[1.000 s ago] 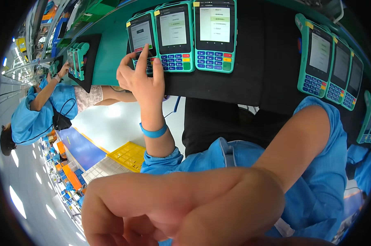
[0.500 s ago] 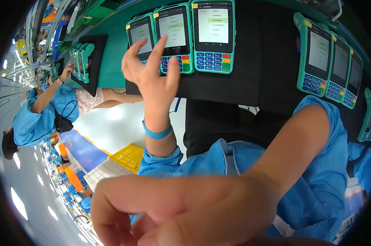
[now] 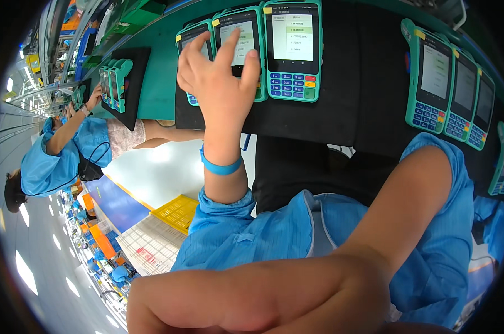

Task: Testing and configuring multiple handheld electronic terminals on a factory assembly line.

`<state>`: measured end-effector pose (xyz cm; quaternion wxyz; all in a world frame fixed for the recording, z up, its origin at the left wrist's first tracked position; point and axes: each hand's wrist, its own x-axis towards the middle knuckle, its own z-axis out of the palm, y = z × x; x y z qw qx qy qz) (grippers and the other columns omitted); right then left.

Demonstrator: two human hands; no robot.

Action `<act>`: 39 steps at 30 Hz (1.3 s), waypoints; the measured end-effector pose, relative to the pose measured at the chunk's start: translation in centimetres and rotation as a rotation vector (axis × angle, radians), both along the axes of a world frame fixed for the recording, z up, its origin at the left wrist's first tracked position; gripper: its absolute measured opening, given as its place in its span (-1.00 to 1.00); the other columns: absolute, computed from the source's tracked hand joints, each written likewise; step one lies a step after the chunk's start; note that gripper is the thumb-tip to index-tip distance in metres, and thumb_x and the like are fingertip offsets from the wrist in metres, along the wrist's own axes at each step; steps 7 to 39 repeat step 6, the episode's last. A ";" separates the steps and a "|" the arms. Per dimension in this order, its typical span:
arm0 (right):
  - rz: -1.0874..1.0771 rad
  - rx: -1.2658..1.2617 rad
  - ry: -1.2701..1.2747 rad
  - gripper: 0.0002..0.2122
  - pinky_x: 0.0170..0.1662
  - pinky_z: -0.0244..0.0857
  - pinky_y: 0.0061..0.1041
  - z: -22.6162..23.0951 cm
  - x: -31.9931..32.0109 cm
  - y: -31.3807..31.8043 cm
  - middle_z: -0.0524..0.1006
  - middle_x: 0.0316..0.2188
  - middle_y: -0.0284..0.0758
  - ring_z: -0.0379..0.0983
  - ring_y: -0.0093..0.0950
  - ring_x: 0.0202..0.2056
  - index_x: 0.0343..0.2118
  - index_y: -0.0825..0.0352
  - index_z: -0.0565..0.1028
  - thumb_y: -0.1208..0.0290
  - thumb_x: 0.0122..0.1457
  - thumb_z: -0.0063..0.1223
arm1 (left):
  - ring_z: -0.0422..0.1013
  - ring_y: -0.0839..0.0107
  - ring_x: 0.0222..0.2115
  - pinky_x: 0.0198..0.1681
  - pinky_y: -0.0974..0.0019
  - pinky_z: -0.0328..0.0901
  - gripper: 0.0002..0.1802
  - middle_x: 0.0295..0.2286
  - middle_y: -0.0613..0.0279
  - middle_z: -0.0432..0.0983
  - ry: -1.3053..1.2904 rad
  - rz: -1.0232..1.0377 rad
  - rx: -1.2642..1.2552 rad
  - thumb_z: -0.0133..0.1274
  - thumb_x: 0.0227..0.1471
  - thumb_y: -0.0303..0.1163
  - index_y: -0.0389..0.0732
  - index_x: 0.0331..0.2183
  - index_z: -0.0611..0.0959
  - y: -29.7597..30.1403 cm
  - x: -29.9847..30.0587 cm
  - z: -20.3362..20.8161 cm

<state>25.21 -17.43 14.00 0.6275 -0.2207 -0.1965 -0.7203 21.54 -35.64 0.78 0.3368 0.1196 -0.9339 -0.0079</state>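
Three green handheld payment terminals with keypads stand in a row on a black mat (image 3: 324,114) at the top middle. My left hand (image 3: 221,80), with a blue wristband (image 3: 221,167), is open over the middle terminal (image 3: 242,25). Its fingers are spread, the index fingertip over the lit screen. It partly covers the left terminal (image 3: 192,33) too; the right terminal (image 3: 292,55) shows whole, with a lit list on screen. My right hand (image 3: 257,298) looms large at the lower edge, close to the camera, fingers curled. Its fingertips and anything in them are out of sight.
Another group of green terminals (image 3: 430,78) stands to the right, with one more (image 3: 499,161) at the far right edge. On the left, a person in a blue smock (image 3: 57,150) handles terminals (image 3: 114,83). A yellow crate (image 3: 175,213) sits below, left of my body.
My left hand has moved up and slightly right across the middle terminal's screen. My right hand has sunk toward the lower edge, so its fingers show less. The view has shifted slightly.
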 end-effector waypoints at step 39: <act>-0.048 -0.071 -0.074 -0.69 -0.26 0.03 -0.57 0.2 0.7 -0.5 0.19 -0.38 -0.39 0.08 -0.60 -0.35 -0.25 0.32 0.26 0.11 0.27 -0.23 | 0.11 0.00 0.08 0.11 -0.08 -0.04 -0.61 -0.02 0.05 0.31 0.043 0.181 0.005 0.13 -0.08 -0.16 0.06 -0.13 0.69 -2.6 1.3 0.8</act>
